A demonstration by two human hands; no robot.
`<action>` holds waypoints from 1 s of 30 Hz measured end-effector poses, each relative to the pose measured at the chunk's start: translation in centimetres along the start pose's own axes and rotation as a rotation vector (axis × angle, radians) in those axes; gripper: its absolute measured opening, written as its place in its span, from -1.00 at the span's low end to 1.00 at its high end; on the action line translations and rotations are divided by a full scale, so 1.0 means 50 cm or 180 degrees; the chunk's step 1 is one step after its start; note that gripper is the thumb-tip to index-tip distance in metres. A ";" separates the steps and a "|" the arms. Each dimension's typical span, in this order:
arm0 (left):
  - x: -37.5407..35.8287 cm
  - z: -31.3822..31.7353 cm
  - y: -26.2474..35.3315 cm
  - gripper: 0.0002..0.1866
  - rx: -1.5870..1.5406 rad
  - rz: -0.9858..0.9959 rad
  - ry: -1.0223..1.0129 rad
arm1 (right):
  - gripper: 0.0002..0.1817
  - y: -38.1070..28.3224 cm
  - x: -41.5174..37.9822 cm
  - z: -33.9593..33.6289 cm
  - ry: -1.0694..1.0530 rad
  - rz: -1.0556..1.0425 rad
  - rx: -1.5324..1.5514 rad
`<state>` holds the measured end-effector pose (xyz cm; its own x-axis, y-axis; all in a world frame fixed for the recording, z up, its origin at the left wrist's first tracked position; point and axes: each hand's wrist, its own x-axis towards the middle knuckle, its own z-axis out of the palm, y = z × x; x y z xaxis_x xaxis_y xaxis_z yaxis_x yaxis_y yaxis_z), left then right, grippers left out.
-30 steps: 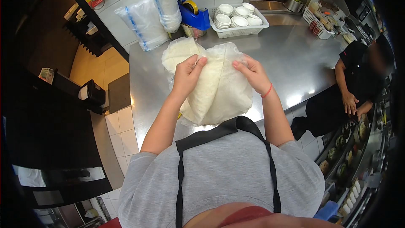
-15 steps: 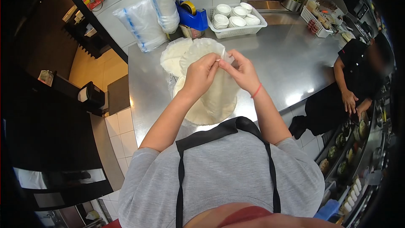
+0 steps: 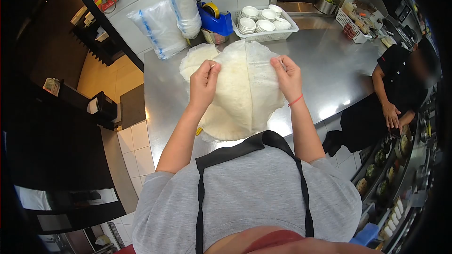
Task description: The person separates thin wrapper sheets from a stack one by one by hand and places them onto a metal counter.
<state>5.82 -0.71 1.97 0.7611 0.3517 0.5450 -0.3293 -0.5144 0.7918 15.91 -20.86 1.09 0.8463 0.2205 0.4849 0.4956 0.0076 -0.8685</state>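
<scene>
Between my hands a thin, round, pale dough sheet [image 3: 238, 80] is spread, with a fold line running down its middle. My left hand [image 3: 204, 81] pinches its left edge between thumb and fingers. At its upper right edge my right hand [image 3: 288, 74], with a red band at the wrist, grips it the same way. More pale round sheets [image 3: 197, 58] lie on the steel counter behind and below it, partly covered. Clear plastic shows under the stack's near edge.
Wrapped plastic packs [image 3: 157, 33] and a blue tape dispenser [image 3: 216, 21] stand against the wall. Beside them is a white basket [image 3: 268, 35] of small white cups. A person in black [image 3: 398, 80] stands at the right, near the steel counter [image 3: 325, 61] and food containers.
My hands have moved apart, from close together at the sheet's top to its opposite sides. The sheet, folded and bunched before, is now opened out flat between them.
</scene>
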 end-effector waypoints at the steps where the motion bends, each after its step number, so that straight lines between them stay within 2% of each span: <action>1: 0.001 -0.004 -0.003 -0.80 0.0000 -0.0001 -0.0001 | -0.73 0.004 0.003 -0.002 0.0063 -0.0054 -0.0026; 4: 0.001 -0.018 -0.020 -0.77 0.0010 -0.0065 0.0149 | -0.73 0.029 0.011 -0.013 0.0134 0.0291 0.0280; 8: -0.014 -0.028 -0.098 -0.74 -0.0163 -0.0373 0.0211 | -0.74 0.099 0.009 -0.019 0.0078 0.0615 0.0200; 10: -0.032 -0.029 -0.147 -0.73 -0.0080 -0.0493 0.0212 | -0.72 0.146 -0.002 -0.012 0.0066 0.1056 0.0036; 15: -0.092 -0.037 -0.259 -0.72 -0.0012 -0.1342 0.0191 | -0.71 0.292 -0.037 0.003 -0.0166 0.1354 -0.0353; 17: -0.113 -0.042 -0.286 -0.73 0.0231 -0.1353 0.0150 | -0.69 0.335 -0.051 0.006 -0.0263 0.1496 -0.0511; 19: -0.133 -0.046 -0.291 -0.75 0.0474 -0.1368 0.0108 | -0.69 0.355 -0.059 0.008 -0.0769 0.1535 -0.0981; 20: -0.138 -0.048 -0.292 -0.77 0.0543 -0.1250 0.0005 | -0.69 0.363 -0.054 0.004 -0.0792 0.1537 -0.0974; 22: -0.138 -0.050 -0.279 -0.80 0.0620 -0.1139 -0.0093 | -0.70 0.346 -0.039 -0.001 -0.1919 0.1541 -0.1880; 23: -0.137 -0.052 -0.267 -0.82 0.0581 -0.0894 -0.0178 | -0.70 0.330 -0.033 -0.003 -0.1932 0.1554 -0.1876; 24: -0.134 -0.052 -0.251 -0.84 0.0537 -0.0644 -0.0265 | -0.66 0.288 -0.021 0.001 -0.1925 0.1288 -0.2108; 25: -0.133 -0.050 -0.237 -0.84 0.0534 -0.0663 -0.0281 | -0.60 0.265 -0.020 0.010 -0.1916 0.1030 -0.2337; 26: -0.132 -0.049 -0.222 -0.85 0.0611 -0.0512 -0.0403 | -0.60 0.266 -0.019 0.025 -0.1920 0.1058 -0.2333; 28: -0.118 -0.041 -0.202 -0.86 0.0676 -0.0281 -0.0539 | -0.49 0.267 0.012 0.064 -0.2085 -0.0246 -0.1496; 30: -0.117 -0.033 -0.174 -0.89 0.0837 0.0296 -0.0698 | -0.48 0.277 0.016 0.118 -0.2325 -0.0775 -0.0871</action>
<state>3.31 2.99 -7.65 0.8459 0.1323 0.5166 -0.2694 -0.7301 0.6280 22.28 -14.81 -11.14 0.4150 0.8242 0.3853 0.7592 -0.0803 -0.6459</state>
